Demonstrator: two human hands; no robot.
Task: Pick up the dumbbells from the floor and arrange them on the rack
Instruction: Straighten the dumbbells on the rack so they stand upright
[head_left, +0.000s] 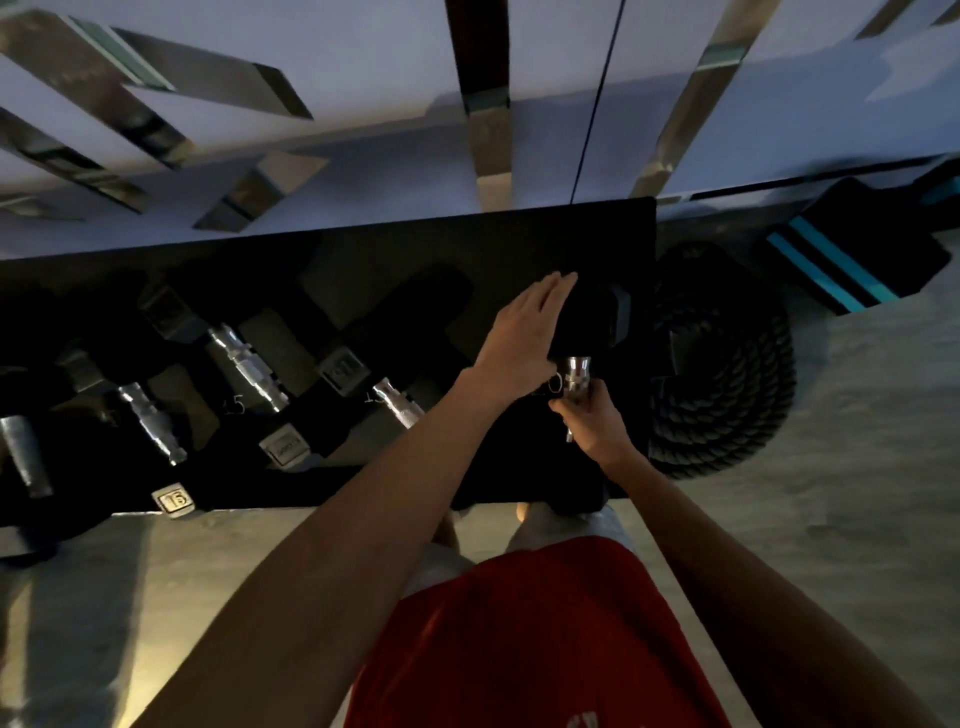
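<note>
A black hex dumbbell (602, 322) with a chrome handle lies at the right end of the black rack (467, 244). My right hand (597, 421) grips its chrome handle from below. My left hand (524, 332) rests flat, fingers straight, on the left side of its far black head. Several other black dumbbells with chrome handles (247, 364) lie side by side on the rack to the left, one with a "15" label (174, 500).
A coiled black battle rope (727, 364) lies on the floor right of the rack. A black box with teal stripes (852, 254) stands further right. The white wall with mirrored strips (488, 104) rises behind the rack. Grey floor lies in front.
</note>
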